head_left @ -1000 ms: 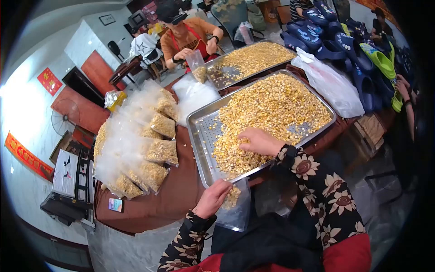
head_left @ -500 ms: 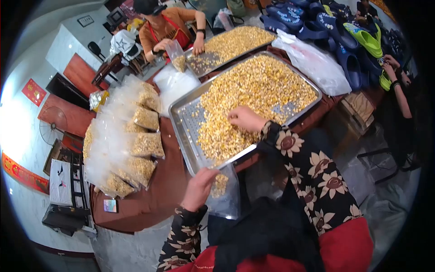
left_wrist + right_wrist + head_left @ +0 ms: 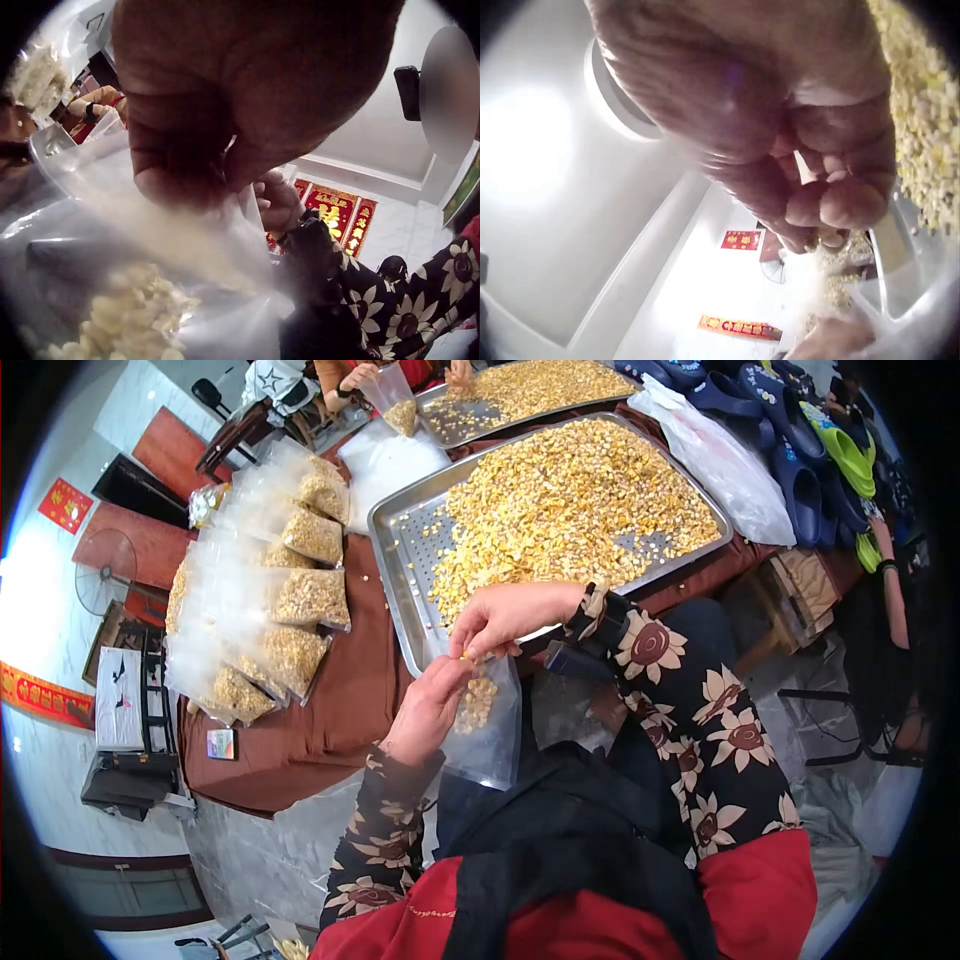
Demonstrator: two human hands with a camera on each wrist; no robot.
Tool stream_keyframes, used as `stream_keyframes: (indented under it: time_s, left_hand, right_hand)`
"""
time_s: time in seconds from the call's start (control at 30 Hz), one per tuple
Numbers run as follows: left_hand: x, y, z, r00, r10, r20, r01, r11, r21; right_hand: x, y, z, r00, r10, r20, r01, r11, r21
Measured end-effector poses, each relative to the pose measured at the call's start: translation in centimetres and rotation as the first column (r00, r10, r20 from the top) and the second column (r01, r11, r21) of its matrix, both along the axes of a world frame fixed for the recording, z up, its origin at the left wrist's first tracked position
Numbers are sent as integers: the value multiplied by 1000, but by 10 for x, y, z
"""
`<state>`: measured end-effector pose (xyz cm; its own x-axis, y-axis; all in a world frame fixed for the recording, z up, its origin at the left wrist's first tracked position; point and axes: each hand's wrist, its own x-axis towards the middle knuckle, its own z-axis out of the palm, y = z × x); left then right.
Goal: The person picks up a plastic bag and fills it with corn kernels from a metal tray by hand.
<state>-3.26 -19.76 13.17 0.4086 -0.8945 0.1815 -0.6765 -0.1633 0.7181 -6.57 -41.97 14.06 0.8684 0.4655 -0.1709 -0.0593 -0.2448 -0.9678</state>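
Observation:
My left hand (image 3: 424, 706) grips the top edge of a clear plastic bag (image 3: 488, 752), which hangs in front of the near tray corner. A small clump of pale yellow corn kernels (image 3: 135, 307) lies inside the bag. Right at the bag's mouth is my right hand (image 3: 515, 612), fingers curled, thumb and fingertips pinching a few kernels (image 3: 829, 238). Both hands' fingertips meet there in the head view. Just beyond them sits a perforated metal tray (image 3: 408, 560) with a wide heap of yellow kernels (image 3: 580, 500).
Several filled bags (image 3: 310, 598) stand in rows at the left of the brown-covered table (image 3: 330, 735). A small card (image 3: 222, 744) lies near its edge. Behind are empty bags (image 3: 385, 465), a second tray (image 3: 445, 428) and another person's hand (image 3: 360, 377). Navy clogs (image 3: 795, 485) pile up at right.
My right hand has left the kernel heap and come back toward me to the bag's mouth, beside my left hand. The head view has tilted downward. My left hand keeps its grip.

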Motion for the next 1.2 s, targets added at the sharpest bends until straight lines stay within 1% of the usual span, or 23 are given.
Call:
stream_keyframes:
  time_s: [0.03, 0.17, 0.23, 0.27, 0.3, 0.33, 0.37, 0.43, 0.47, 0.5, 0.57, 0.6, 0.63, 0.7, 0.73, 0.77, 0.83, 0.87, 0.93, 1.0, 1.03, 1.1, 1.2]
  left_hand:
    - [-1, 1, 0, 1000, 11, -5, -11, 1000, 11]
    - [1, 6, 2, 1000, 1, -31, -2, 1000, -11]
    - [2, 8, 6, 1000, -27, 8, 27, 1000, 14]
    - [2, 8, 5, 1000, -25, 9, 25, 1000, 12]
    - [2, 8, 3, 999, -30, 17, 30, 1000, 3]
    - [3, 9, 3, 999, -36, 28, 36, 999, -5]
    - [2, 8, 5, 999, -35, 33, 35, 999, -6]
    - [-1, 7, 9, 998, -19, 59, 19, 1000, -6]
    - [-1, 7, 9, 998, -21, 62, 21, 1000, -5]
    - [-1, 7, 9, 998, -15, 61, 15, 1000, 2]
    - [-2, 6, 7, 998, -10, 59, 9, 1000, 9]
    - [-1, 7, 6, 998, -8, 65, 8, 1000, -3]
    - [-1, 7, 5, 997, -5, 72, 6, 1000, -15]
    - [-1, 8, 6, 997, -4, 72, 5, 1000, -17]
    - [-2, 7, 7, 998, -2, 70, 3, 1000, -19]
    - [-1, 8, 6, 998, -1, 70, 3, 1000, -21]
    - [-1, 7, 5, 998, -4, 66, 6, 1000, -22]
    - [-1, 7, 5, 998, -2, 65, 4, 1000, -24]
    - [0, 6, 3, 996, -18, 83, 22, 999, -41]
    - [1, 6, 3, 997, -14, 81, 16, 1000, -24]
    - [2, 5, 3, 997, -14, 82, 15, 1000, -5]
    - [2, 4, 2, 997, -13, 78, 13, 1000, -5]
    - [2, 3, 1, 997, -12, 83, 13, 1000, -6]
  right_hand:
    - [-2, 3, 6, 1000, 4, 12, -3, 995, -102]
    - [0, -6, 11, 1000, 17, 2, -16, 999, -34]
    - [6, -20, 5, 976, -203, 84, 204, 979, -7]
    - [12, -33, -9, 976, -201, 85, 202, 979, -9]
    - [21, -48, -32, 863, -285, 416, 397, 893, -213]
    - [22, -52, -33, 657, -247, 712, 614, 723, -317]
    - [19, -55, -36, 654, -245, 716, 616, 722, -315]
    - [9, -52, -39, 741, -170, 649, 655, 394, -645]
    - [7, -48, -38, 780, -155, 607, 615, 371, -696]
    - [8, -49, -40, 779, -157, 607, 617, 371, -695]
    - [16, -55, -54, 756, -179, 630, 621, 501, -603]
    - [27, -61, -73, 688, -315, 654, 684, 582, -440]
    - [31, -64, -76, 688, -314, 654, 684, 582, -440]
    - [37, -70, -82, 532, -336, 777, 764, 586, -270]
    - [36, -67, -78, 481, -483, 732, 789, 603, -120]
    - [34, -67, -72, 481, -481, 733, 788, 603, -121]
    - [29, -68, -61, 557, -732, 391, 798, 603, -7]
    - [29, -68, -60, 559, -731, 392, 797, 605, -9]
    - [31, -65, -56, 674, -737, 46, 718, 669, 195]
    - [32, -59, -52, 766, -607, -211, 640, 689, 339]
    - [28, -50, -43, 767, -605, -214, 639, 691, 338]
    - [19, -27, -22, 898, -416, -141, 439, 840, 318]
    - [11, 2, -11, 970, -236, -52, 240, 966, 96]
